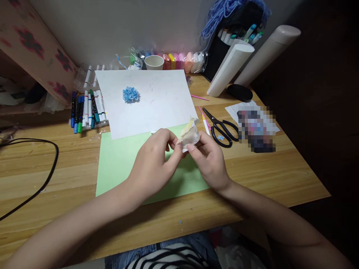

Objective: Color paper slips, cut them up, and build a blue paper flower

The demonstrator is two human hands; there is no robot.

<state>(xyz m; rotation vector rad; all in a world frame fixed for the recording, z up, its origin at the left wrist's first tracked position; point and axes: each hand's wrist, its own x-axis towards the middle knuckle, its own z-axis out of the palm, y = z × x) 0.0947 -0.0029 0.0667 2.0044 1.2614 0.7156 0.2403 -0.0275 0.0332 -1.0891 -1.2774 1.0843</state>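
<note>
Between my two hands is a small crumpled piece of whitish paper (190, 136) with a pale yellow patch, held above the green sheet (117, 164). My left hand (157, 157) pinches its left edge between thumb and fingers. On the other side my right hand (210, 158) grips it with the thumb in front and fingers behind. Beyond the hands a white sheet (157, 116) overlaps the green one, and a clump of blue shreds (131, 95) lies on it. Black-handled scissors (221, 127) rest just right of my right hand, with small blue scraps (221, 137) inside one handle loop.
Several markers (88, 108) lie at the left, near a black cable (56, 157). A paper cup (154, 62) and colourful wrapped packs (179, 61) line the wall. White roll (231, 69), bottle (269, 54) and black pen holder (214, 56) stand back right; a blurred object (256, 129) lies right.
</note>
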